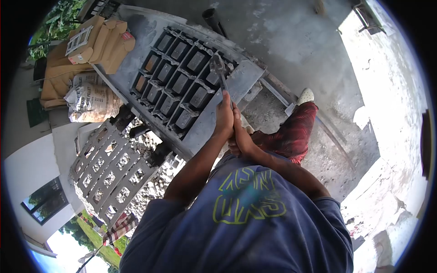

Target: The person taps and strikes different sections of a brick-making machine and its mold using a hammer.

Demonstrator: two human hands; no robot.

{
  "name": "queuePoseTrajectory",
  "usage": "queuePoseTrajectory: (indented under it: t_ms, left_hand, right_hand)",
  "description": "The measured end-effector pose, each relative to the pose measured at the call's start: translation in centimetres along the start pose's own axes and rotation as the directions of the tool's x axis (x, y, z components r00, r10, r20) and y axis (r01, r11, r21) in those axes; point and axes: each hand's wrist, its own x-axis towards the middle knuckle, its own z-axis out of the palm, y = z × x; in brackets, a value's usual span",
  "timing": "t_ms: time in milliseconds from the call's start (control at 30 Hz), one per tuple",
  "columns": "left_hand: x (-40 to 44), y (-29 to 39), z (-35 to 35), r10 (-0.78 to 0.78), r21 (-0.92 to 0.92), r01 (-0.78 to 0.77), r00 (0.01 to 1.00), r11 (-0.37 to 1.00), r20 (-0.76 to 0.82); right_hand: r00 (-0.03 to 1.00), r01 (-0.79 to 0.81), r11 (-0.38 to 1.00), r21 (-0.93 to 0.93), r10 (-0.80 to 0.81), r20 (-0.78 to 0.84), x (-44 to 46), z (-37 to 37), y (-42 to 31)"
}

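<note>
Left hand (223,117) and right hand (241,135) clasped around trowel-like tool (222,78), tip over far right of dark grid (173,77); grey clumps (205,85) crust it in rows, stretches between barer: work apparently partway.

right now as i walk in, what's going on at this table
A person in a blue shirt has both hands together at a metal tool. The left hand grips its handle; the right hand sits against the left, its own grip unclear. The tool's head is over the right side of a black grid on a grey table, and lumpy grey material runs along the grid's dividers.
</note>
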Motion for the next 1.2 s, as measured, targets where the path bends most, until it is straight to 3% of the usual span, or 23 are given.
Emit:
queuePoseTrajectory:
  t_ms: [67,100,133,200,333,367,400,433,500,567,600,633,667,733,767,800,833,900,933,1000,1033,1100,1200]
  left_hand:
    - [-3.0,2.7,-0.1,0.045,-0.124,-0.045,0.999,0.991,-0.008]
    - [-4.9,4.7,0.5,0.201,-0.150,-0.186,0.975,0.971,0.090]
    - [-6.4,6.7,1.2,0.351,-0.194,-0.321,0.924,0.927,0.151]
    - [-7.9,9.2,2.1,0.583,-0.222,-0.541,0.772,0.812,0.252]
    - [-5.3,5.7,1.9,0.604,-0.165,-0.582,0.745,0.796,0.282]
    - [-2.6,2.4,1.1,0.339,-0.076,-0.331,0.925,0.941,0.168]
    - [-1.1,0.6,0.6,0.034,-0.025,-0.033,0.999,0.999,0.025]
    - [-1.2,0.6,0.5,0.035,-0.029,-0.034,0.999,0.999,0.023]
    - [-1.6,2.4,0.2,-0.106,-0.128,0.099,0.993,0.987,-0.047]
    - [-4.7,6.3,0.6,0.107,-0.166,-0.095,0.992,0.982,0.069]
    - [-6.1,9.5,0.8,0.412,-0.246,-0.368,0.897,0.897,0.161]
    - [-7.0,11.2,1.2,0.515,-0.237,-0.475,0.845,0.847,0.147]
    - [-7.2,12.3,1.2,0.600,-0.246,-0.553,0.777,0.796,0.192]
    - [-6.1,12.0,1.3,0.617,-0.268,-0.569,0.773,0.778,0.149]
    - [-4.2,10.7,1.1,0.623,-0.268,-0.574,0.767,0.774,0.155]
    - [-1.6,8.0,0.3,0.448,-0.179,-0.429,0.889,0.886,0.089]
    - [0.1,5.8,-0.5,0.256,-0.103,-0.254,0.967,0.962,0.006]
    - [0.9,3.5,-1.8,0.098,-0.109,-0.097,0.995,0.989,0.001]
    - [2.0,3.6,-1.9,-0.046,-0.104,0.047,0.999,0.994,0.009]
    - [-2.4,6.8,-0.2,-0.031,-0.088,0.026,0.998,0.996,-0.058]
    - [-4.1,8.6,0.5,0.178,-0.097,-0.176,0.984,0.980,0.015]
    - [-5.1,11.8,1.7,0.536,-0.135,-0.520,0.834,0.843,0.129]
    - [-5.0,11.5,2.5,0.663,-0.102,-0.655,0.738,0.748,0.128]
  right_hand:
    - [0.990,0.067,0.998,0.016,-0.068,0.124,-0.9,0.5,-0.4]
    - [0.991,0.044,0.998,0.034,-0.048,0.122,-1.1,1.1,0.0]
    - [0.878,0.473,0.875,-0.100,-0.459,0.133,-0.2,1.7,-0.8]
    - [0.605,0.794,0.567,-0.216,-0.771,0.200,0.1,2.0,-2.7]
    - [0.270,0.949,0.238,-0.205,-0.952,0.142,1.5,1.2,-1.6]
    - [0.767,0.640,0.768,-0.034,-0.635,0.090,1.7,-0.8,0.2]
    - [0.986,0.062,0.988,0.138,-0.082,0.146,1.6,-1.8,1.3]
    - [0.998,0.053,0.998,0.023,-0.052,-0.026,0.6,-0.9,0.8]
    - [0.998,0.057,0.998,0.020,-0.058,0.026,-0.7,0.6,-1.3]
    - [0.970,0.208,0.975,-0.080,-0.196,0.142,-0.5,1.5,-1.7]
    - [0.969,0.209,0.975,-0.081,-0.195,0.152,0.0,2.6,-3.4]
    - [0.805,0.591,0.778,-0.214,-0.553,0.213,-0.1,3.9,-5.4]
    - [0.505,0.856,0.420,-0.301,-0.801,0.320,0.2,4.7,-6.8]
    - [0.535,0.836,0.418,-0.356,-0.768,0.353,1.0,4.0,-7.0]
    - [0.661,0.748,0.599,-0.286,-0.705,0.255,1.9,3.5,-6.0]
    - [0.779,0.627,0.755,-0.191,-0.606,0.163,2.5,2.8,-4.8]
    - [0.981,0.191,0.975,-0.116,-0.186,0.059,2.8,1.7,-3.8]
    - [0.997,0.063,0.998,-0.031,-0.061,0.056,1.6,1.9,-2.4]
    - [0.994,0.104,0.994,-0.034,-0.103,0.035,1.5,2.3,-2.3]
    - [0.982,0.187,0.981,-0.044,-0.187,-0.006,1.4,3.2,-1.8]
    - [0.909,0.413,0.907,-0.079,-0.405,0.101,1.5,3.5,-2.7]
    - [0.759,0.622,0.778,-0.090,-0.570,0.315,0.7,3.9,-6.5]
    - [0.701,0.702,0.706,-0.094,-0.663,0.263,2.4,2.9,-6.0]
